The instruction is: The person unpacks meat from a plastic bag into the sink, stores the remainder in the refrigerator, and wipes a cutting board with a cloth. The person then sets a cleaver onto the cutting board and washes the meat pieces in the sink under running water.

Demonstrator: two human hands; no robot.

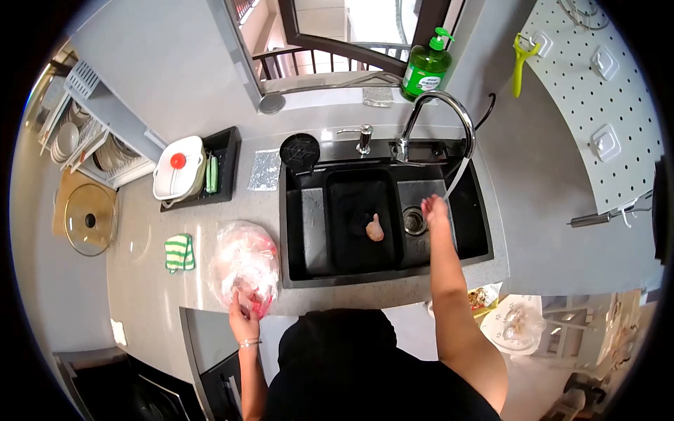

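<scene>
From where I stood, daylight poured through a dark-framed glass window point(351, 42), ajar at twelve o'clock, with a dark barred railing point(312, 63) beyond. A white perforated pegboard point(604, 105) hung at two o'clock, a smooth grey wall point(547, 203) filled three, pale flooring point(523, 386) showed between four and five, and a glossy, light-grey counter point(144, 298) spread towards eight.
</scene>
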